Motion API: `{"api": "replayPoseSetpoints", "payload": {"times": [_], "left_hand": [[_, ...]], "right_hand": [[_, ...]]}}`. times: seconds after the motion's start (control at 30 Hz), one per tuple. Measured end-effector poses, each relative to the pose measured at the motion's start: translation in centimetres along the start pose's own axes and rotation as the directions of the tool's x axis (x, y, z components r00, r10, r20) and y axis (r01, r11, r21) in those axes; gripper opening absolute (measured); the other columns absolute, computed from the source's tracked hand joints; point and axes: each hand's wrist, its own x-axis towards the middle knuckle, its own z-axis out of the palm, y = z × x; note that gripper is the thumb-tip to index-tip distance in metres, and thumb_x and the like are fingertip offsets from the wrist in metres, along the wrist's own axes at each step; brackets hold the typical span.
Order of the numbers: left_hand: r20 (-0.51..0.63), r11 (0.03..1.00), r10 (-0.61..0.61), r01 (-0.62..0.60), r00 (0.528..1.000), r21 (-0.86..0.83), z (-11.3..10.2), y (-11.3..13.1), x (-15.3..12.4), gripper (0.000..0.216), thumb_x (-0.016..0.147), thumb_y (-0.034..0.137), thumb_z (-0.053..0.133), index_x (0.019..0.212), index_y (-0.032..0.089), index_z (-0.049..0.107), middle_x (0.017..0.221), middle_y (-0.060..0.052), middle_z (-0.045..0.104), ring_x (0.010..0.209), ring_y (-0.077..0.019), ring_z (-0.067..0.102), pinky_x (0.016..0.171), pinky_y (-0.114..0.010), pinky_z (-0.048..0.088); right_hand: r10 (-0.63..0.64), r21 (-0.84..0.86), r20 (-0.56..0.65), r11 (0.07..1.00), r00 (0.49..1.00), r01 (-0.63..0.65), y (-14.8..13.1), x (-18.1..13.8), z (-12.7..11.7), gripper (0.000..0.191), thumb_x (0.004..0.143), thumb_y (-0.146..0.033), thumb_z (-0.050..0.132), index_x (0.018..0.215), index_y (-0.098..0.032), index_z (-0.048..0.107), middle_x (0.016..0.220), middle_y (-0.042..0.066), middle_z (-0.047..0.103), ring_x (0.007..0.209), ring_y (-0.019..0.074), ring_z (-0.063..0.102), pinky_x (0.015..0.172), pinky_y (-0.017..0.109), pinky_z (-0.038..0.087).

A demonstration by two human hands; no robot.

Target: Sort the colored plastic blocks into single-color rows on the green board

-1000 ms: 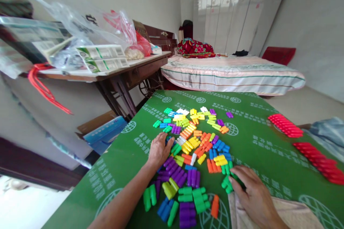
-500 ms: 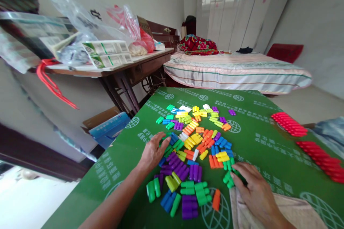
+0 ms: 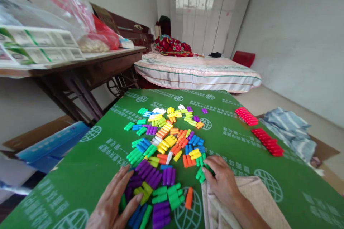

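Observation:
Bullet-shaped plastic building blocks in many colours are spread over a green table (image 3: 107, 154), many joined in short rows. My left hand (image 3: 115, 200) is at the near left, fingers stretched and thumb apart, around the edge of the pile beside purple blocks (image 3: 149, 173) and a yellow-green block (image 3: 145, 191). It partly covers blue blocks (image 3: 137, 216). My right hand (image 3: 223, 182) lies at the pile's right edge, thumb and fingers apart, fingertips at the green blocks (image 3: 200, 174). Its wrist is over a beige cloth (image 3: 258, 200). An orange block (image 3: 189, 198) lies between the hands.
Two groups of red blocks (image 3: 246, 116) lie along the table's right side. A side table (image 3: 107, 61) with boxes and plastic bags stands at left. Beyond the green table is a bed (image 3: 199, 71); a blue-striped cloth (image 3: 290, 132) lies to the right.
My left hand has come back toward me, from the blue and green blocks to the near left of the pile. My right hand stays by the green blocks. The view has turned right.

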Motion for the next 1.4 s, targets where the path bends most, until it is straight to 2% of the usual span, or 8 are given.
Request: {"api": "replayPoseSetpoints", "payload": {"times": [0.27, 0.37, 0.43, 0.53, 0.73, 0.97, 1.17, 1.4], "left_hand": [[-0.083, 0.999, -0.041, 0.043, 0.996, 0.023, 1.5, 1.8, 1.2, 0.055, 0.091, 0.054, 0.040, 0.133, 0.019, 0.044, 0.134, -0.015, 0.057, 0.123, -0.0275, 0.055, 0.094, -0.042, 0.051], [-0.072, 0.999, -0.034, 0.034, 0.997, 0.007, 1.7, 2.2, 1.7, 0.056, 0.091, 0.053, 0.041, 0.133, 0.016, 0.044, 0.131, -0.016, 0.059, 0.121, -0.0269, 0.057, 0.096, -0.041, 0.050], [-0.043, 0.998, -0.057, 0.056, 0.997, -0.022, 1.7, 2.3, 1.9, 0.057, 0.091, 0.052, 0.042, 0.134, 0.014, 0.044, 0.131, -0.017, 0.059, 0.121, -0.0267, 0.057, 0.098, -0.040, 0.049], [0.009, 0.984, -0.152, 0.152, 0.988, -0.093, 1.7, 2.4, 1.9, 0.062, 0.090, 0.056, 0.041, 0.134, 0.012, 0.045, 0.131, -0.017, 0.059, 0.122, -0.0273, 0.057, 0.101, -0.042, 0.047], [0.145, 0.911, -0.326, 0.351, 0.934, -0.216, 1.4, 2.6, 1.8, 0.075, 0.084, 0.068, 0.038, 0.133, 0.011, 0.048, 0.133, -0.017, 0.057, 0.122, -0.0285, 0.057, 0.103, -0.044, 0.046], [0.188, 0.871, -0.381, 0.420, 0.905, -0.256, 0.6, 1.9, 2.1, 0.078, 0.082, 0.070, 0.040, 0.135, 0.013, 0.046, 0.135, -0.014, 0.056, 0.124, -0.0275, 0.055, 0.108, -0.044, 0.043], [0.151, 0.877, -0.396, 0.422, 0.906, -0.232, 0.0, -0.4, 3.6, 0.075, 0.082, 0.070, 0.038, 0.132, 0.016, 0.048, 0.137, -0.013, 0.055, 0.127, -0.0288, 0.052, 0.111, -0.047, 0.041], [0.116, 0.899, -0.430, 0.437, 0.895, -0.039, 1.8, -6.8, 7.6, 0.075, 0.082, 0.067, 0.030, 0.119, 0.007, 0.055, 0.130, -0.022, 0.058, 0.124, -0.0334, 0.054, 0.108, -0.049, 0.045]], "right_hand": [[-0.001, 0.012, -0.005, 1.000, 1.000, 0.001, 0.0, 0.1, -0.1, 0.015, 0.091, -0.019, 0.052, 0.092, -0.021, 0.066, 0.094, 0.006, 0.068, 0.091, 0.0211, 0.061, 0.082, 0.035, 0.050], [0.010, 0.019, 0.004, 1.000, 1.000, -0.010, 0.0, 0.1, 0.0, 0.014, 0.090, -0.020, 0.052, 0.094, -0.021, 0.066, 0.095, 0.005, 0.068, 0.091, 0.0211, 0.061, 0.082, 0.035, 0.049], [0.014, 0.025, 0.007, 1.000, 1.000, -0.015, 0.0, 0.1, -0.1, 0.014, 0.090, -0.020, 0.052, 0.094, -0.021, 0.066, 0.095, 0.005, 0.068, 0.091, 0.0212, 0.060, 0.082, 0.035, 0.049], [0.017, 0.027, 0.011, 0.999, 1.000, -0.018, 0.0, 0.2, -0.1, 0.015, 0.090, -0.019, 0.052, 0.092, -0.021, 0.066, 0.095, 0.005, 0.068, 0.091, 0.0210, 0.060, 0.083, 0.036, 0.049], [0.016, 0.037, 0.014, 0.999, 1.000, -0.017, 0.0, 0.2, -0.1, 0.014, 0.090, -0.019, 0.052, 0.092, -0.020, 0.066, 0.095, 0.006, 0.068, 0.091, 0.0214, 0.060, 0.083, 0.036, 0.049], [0.004, 0.024, 0.010, 1.000, 1.000, -0.004, 0.2, 0.0, 0.0, 0.015, 0.091, -0.020, 0.052, 0.093, -0.020, 0.066, 0.094, 0.006, 0.068, 0.090, 0.0211, 0.060, 0.083, 0.036, 0.049], [-0.009, 0.020, -0.009, 1.000, 1.000, 0.009, 0.1, -0.1, 0.0, 0.017, 0.091, -0.021, 0.050, 0.092, -0.021, 0.067, 0.095, 0.006, 0.069, 0.090, 0.0210, 0.062, 0.082, 0.036, 0.050], [-0.019, 0.015, -0.030, 1.000, 0.999, 0.020, 0.3, -0.3, 0.2, 0.017, 0.091, -0.023, 0.050, 0.095, -0.022, 0.067, 0.096, 0.006, 0.069, 0.090, 0.0214, 0.064, 0.081, 0.036, 0.052]]}}
